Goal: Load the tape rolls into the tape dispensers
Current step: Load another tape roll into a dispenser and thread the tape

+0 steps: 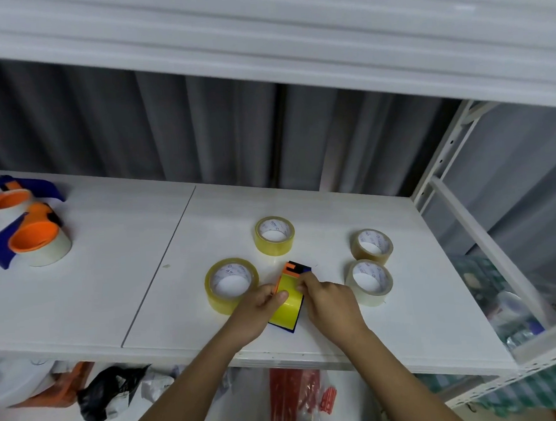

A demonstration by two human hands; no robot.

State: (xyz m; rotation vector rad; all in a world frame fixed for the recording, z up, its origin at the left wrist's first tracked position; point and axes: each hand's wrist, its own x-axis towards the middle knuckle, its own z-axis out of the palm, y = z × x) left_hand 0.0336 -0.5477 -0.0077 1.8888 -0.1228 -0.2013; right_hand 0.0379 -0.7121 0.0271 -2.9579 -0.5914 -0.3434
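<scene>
left hand (259, 304) clamps the yellow tape roll seated in a blue-and-orange plastic dispenser (288, 299) on the white shelf (407, 316), steadying it; right hand (324, 300) pinches its tape end, seemingly to thread it.

The dispenser (288, 294) near centre is blue and orange and carries a yellow roll. Two far-left dispensers (26, 222) are blue and orange. Two tape rolls (231, 284) are yellow, two right rolls (371, 246) tan, on the white shelf (110, 253).
</scene>
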